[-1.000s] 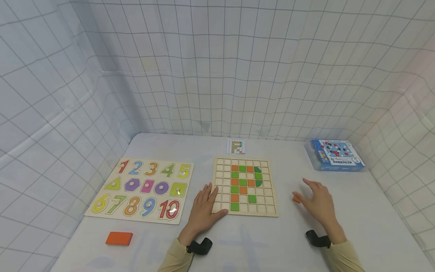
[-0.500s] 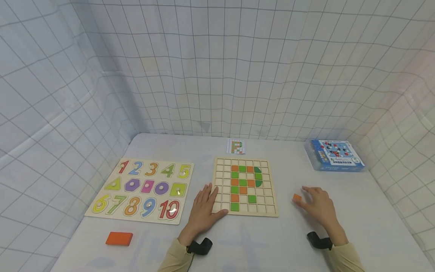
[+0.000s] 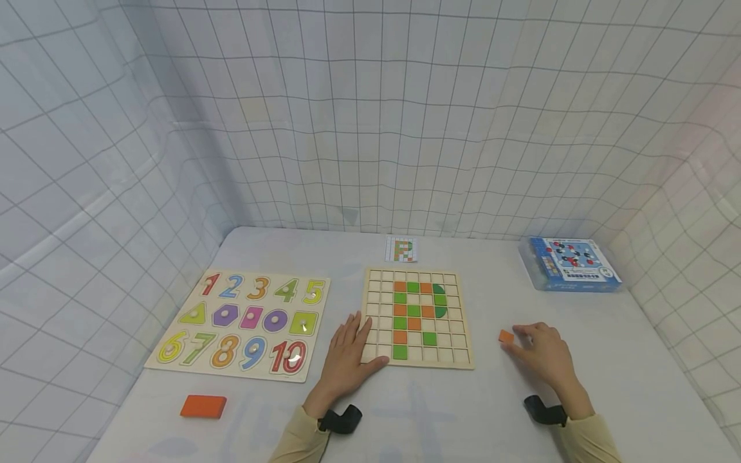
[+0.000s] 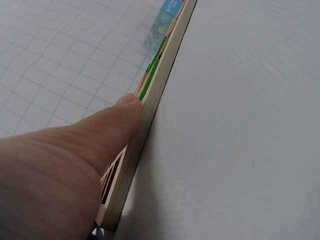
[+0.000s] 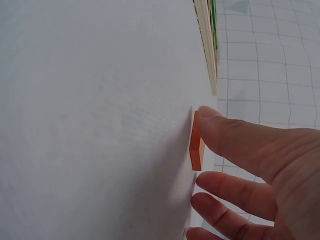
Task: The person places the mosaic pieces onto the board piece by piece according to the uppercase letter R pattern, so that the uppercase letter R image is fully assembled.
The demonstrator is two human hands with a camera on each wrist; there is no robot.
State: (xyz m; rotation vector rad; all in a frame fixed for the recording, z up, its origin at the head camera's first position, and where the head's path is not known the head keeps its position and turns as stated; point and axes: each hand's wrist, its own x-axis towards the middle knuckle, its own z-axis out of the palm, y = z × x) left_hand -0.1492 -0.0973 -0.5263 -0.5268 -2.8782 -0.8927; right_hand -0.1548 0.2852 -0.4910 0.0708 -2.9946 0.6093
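Observation:
My left hand lies spread on the near left corner of a wooden grid board; in the left wrist view the thumb presses along the board's edge. Green and orange tiles fill several of its cells in an R-like pattern. To the right of the board, my right hand pinches a small orange square tile at the tabletop. In the right wrist view the thumb covers part of the orange tile, with the index fingertip right at its lower end.
A number-and-shape puzzle board lies left of the grid board. An orange block is at the front left. A small pattern card lies behind the grid board, and a blue box stands at the back right.
My right hand has lowered and its index finger has drawn in toward the thumb around the orange tile, which has turned to lie more in view. The left hand has stayed still.

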